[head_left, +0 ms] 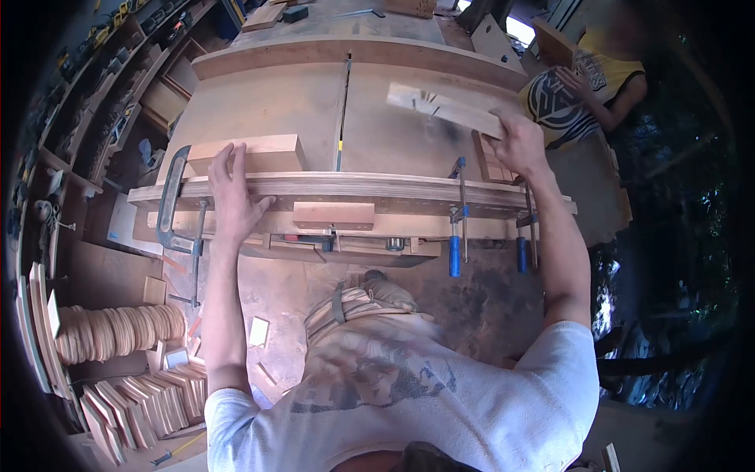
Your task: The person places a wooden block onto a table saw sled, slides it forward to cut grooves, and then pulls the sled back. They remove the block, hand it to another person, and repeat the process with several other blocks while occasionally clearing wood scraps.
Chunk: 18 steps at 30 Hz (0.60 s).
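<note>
My right hand (519, 145) is closed round one end of a flat wooden strip (444, 108), raised above the slotted table (259, 102); dark notches or marks show near its blurred far end. My left hand (232, 197) lies spread over a long laminated wood fence (354, 186), fingertips by a thick wooden block (275, 152) behind it. A dark C-clamp (171, 200) grips the fence just left of that hand. At the right, two blue-handled bar clamps (454, 252) hold it. A small wooden block (334, 214) is fixed to the fence's near face.
Across the table's far side runs an upright wooden rail (362, 53). A person in a yellow and black top (578, 90) handles a board at the right. Shelves (110, 102) of tools line the left. Stacked wood pieces (145, 401) and round discs (118, 332) sit lower left.
</note>
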Available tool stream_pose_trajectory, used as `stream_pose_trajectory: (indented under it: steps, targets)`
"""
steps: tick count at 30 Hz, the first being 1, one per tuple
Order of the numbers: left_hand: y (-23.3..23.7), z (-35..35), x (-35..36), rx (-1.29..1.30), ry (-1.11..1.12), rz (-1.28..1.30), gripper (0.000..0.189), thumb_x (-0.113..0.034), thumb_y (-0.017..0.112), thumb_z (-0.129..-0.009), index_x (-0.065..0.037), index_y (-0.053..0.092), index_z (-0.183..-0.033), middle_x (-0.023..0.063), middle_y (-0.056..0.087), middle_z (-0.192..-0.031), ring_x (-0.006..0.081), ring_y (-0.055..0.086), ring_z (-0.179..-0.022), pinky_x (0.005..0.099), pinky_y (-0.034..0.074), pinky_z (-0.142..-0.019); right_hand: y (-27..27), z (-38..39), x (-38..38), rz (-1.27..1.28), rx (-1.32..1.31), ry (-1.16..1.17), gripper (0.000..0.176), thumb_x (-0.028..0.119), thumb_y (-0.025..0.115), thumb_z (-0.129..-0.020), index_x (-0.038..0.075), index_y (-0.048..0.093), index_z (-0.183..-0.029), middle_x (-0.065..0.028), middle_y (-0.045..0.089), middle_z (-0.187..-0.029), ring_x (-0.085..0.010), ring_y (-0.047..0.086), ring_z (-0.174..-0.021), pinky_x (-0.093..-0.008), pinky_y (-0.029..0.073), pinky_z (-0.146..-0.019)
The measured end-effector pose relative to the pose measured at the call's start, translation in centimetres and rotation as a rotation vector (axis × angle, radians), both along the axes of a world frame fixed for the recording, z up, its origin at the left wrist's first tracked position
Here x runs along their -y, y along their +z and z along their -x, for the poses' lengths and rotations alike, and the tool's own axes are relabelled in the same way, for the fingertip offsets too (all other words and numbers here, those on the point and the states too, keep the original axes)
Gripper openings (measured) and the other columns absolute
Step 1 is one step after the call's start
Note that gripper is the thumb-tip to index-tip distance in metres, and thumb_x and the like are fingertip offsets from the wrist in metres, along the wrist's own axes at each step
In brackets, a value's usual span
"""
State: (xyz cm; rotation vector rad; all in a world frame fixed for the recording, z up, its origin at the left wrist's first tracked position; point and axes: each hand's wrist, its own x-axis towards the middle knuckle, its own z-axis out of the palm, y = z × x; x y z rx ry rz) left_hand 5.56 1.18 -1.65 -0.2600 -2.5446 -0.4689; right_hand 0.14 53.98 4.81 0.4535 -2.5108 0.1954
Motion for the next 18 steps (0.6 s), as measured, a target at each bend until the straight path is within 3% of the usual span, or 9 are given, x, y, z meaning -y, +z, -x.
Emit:
stream_pose_trajectory:
  steps: [3, 5, 6, 9, 11, 13, 15, 18]
  targets:
    - [-8.0, -7.7, -2.4, -0.045, 0.22, -0.453, 0.069, -0.021, 0.086, -0.09, 0.002, 0.053, -0.146, 0.0219, 0.059, -0.137, 0.0334, 0.058, -0.126, 0.0456, 0.047, -0.109, -1.1, 3.7, -6.2, 0.028, 0.053, -0.18, 0.043, 0.026, 0.086, -0.083, 0.011, 0.073, -0.121, -0.0167, 0.076, -0.103, -0.0385, 0.073, -0.099, -0.0468, 0.058, -0.086]
    - [-12.0, -10.7, -6.3, 0.507, 0.233, -0.872, 0.062, -0.035, 0.08, -0.098, 0.006, 0.06, -0.14, 0.0188, 0.07, -0.122, 0.0276, 0.07, -0.109, 0.0406, 0.055, -0.098, -1.8, 6.4, -9.5, 0.014, 0.12, -0.262, 0.044, 0.032, 0.085, -0.084, 0.012, 0.072, -0.121, -0.0177, 0.076, -0.101, -0.0394, 0.073, -0.098, -0.0488, 0.057, -0.085]
    - [-14.0, -11.1, -8.4, 0.618, 0.216, -0.908, 0.055, -0.036, 0.075, -0.102, 0.006, 0.064, -0.135, 0.0164, 0.072, -0.117, 0.0244, 0.071, -0.103, 0.038, 0.057, -0.093, -2.0, 7.7, -10.9, -0.06, 0.194, -0.351, 0.043, 0.035, 0.084, -0.086, 0.012, 0.072, -0.121, -0.018, 0.077, -0.102, -0.04, 0.073, -0.098, -0.0492, 0.056, -0.085]
    - [-20.2, -10.0, -11.1, 0.775, 0.144, -1.037, 0.04, -0.033, 0.069, -0.107, 0.006, 0.072, -0.118, 0.0101, 0.076, -0.098, 0.0173, 0.071, -0.085, 0.033, 0.057, -0.079, -3.6, 11.0, -13.3, -0.085, 0.231, -0.317, 0.05, 0.037, 0.082, -0.086, 0.017, 0.07, -0.13, -0.0171, 0.078, -0.107, -0.04, 0.073, -0.105, -0.0525, 0.057, -0.09]
    - [-20.4, -9.0, -12.9, 0.785, 0.153, -1.145, 0.035, -0.028, 0.064, -0.11, 0.006, 0.074, -0.112, 0.0077, 0.077, -0.089, 0.0132, 0.071, -0.079, 0.0298, 0.057, -0.074, -4.0, 12.2, -14.6, -0.114, 0.224, -0.324, 0.054, 0.038, 0.082, -0.085, 0.018, 0.068, -0.134, -0.017, 0.078, -0.11, -0.0393, 0.073, -0.108, -0.0524, 0.057, -0.092]
    - [-21.7, -9.6, -12.0, 0.774, 0.185, -1.177, 0.034, -0.026, 0.062, -0.111, 0.006, 0.075, -0.113, 0.0078, 0.076, -0.087, 0.0127, 0.071, -0.077, 0.0286, 0.058, -0.072, -2.7, 11.8, -13.6, -0.14, 0.331, -0.407, 0.059, 0.038, 0.083, -0.084, 0.018, 0.067, -0.137, -0.0174, 0.078, -0.112, -0.0385, 0.073, -0.11, -0.0524, 0.056, -0.095]
    - [-21.8, -12.2, -10.8, 0.733, 0.232, -0.785, 0.044, -0.033, 0.061, -0.111, 0.005, 0.079, -0.101, 0.0136, 0.077, -0.081, 0.0162, 0.073, -0.074, 0.0335, 0.058, -0.073, -5.0, 14.2, -16.6, -0.106, 0.368, -0.325, 0.059, 0.038, 0.084, -0.083, 0.015, 0.068, -0.135, -0.0194, 0.077, -0.113, -0.0403, 0.071, -0.111, -0.0515, 0.055, -0.099]
    - [-22.4, -19.6, -8.0, 0.715, 0.287, -0.585, 0.041, -0.029, 0.058, -0.11, 0.006, 0.078, -0.1, 0.0202, 0.078, -0.084, 0.0257, 0.077, -0.078, 0.0391, 0.058, -0.074, -6.5, 15.6, -17.9, -0.155, 0.349, -0.347, 0.059, 0.039, 0.084, -0.084, 0.013, 0.068, -0.135, -0.0136, 0.074, -0.117, -0.0378, 0.069, -0.115, -0.051, 0.055, -0.097]
